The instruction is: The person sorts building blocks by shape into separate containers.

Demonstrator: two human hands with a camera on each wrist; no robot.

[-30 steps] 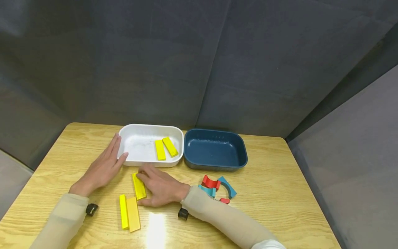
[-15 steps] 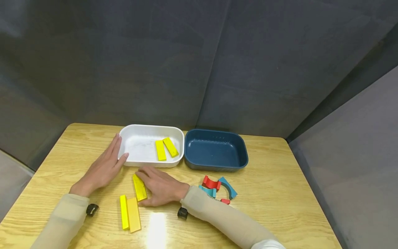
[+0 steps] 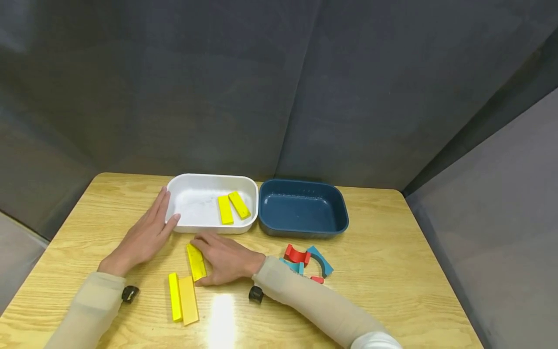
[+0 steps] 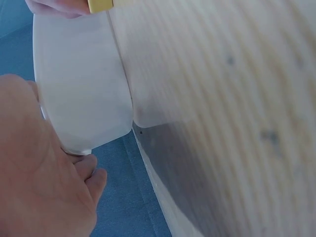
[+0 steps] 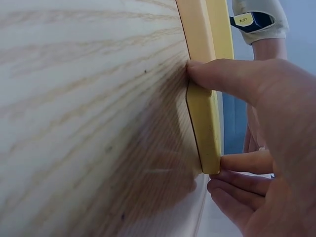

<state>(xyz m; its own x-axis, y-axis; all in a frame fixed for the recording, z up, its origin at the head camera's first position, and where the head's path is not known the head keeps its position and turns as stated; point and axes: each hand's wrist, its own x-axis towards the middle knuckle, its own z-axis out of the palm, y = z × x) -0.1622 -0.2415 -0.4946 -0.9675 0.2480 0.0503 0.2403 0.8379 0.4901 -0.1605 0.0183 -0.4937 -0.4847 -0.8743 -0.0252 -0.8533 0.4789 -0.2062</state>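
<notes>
In the head view my left hand point(image 3: 141, 235) lies against the left end of a white bin point(image 3: 192, 229), fingers straight and thumb at its near left corner. My right hand point(image 3: 228, 259) pinches a yellow block point(image 3: 196, 262) lengthwise in front of that bin. In the right wrist view the thumb is at one end of this yellow block point(image 5: 203, 128) and the fingertips at the other. Two more blocks, a narrow yellow block point(image 3: 175, 296) and an orange-yellow block point(image 3: 189, 300), lie side by side nearer me. Inside the white bin are two yellow blocks point(image 3: 225, 210).
A dark blue bin point(image 3: 303, 233) stands against the white bin's right end. Red and blue arch-shaped blocks point(image 3: 320, 261) lie in front of it, partly hidden by my right sleeve. A dark cloth point(image 3: 209, 87) hangs behind the wooden table point(image 3: 383, 271).
Almost nothing differs. Both hands hold the same places, and the blocks and bins have stayed put.
</notes>
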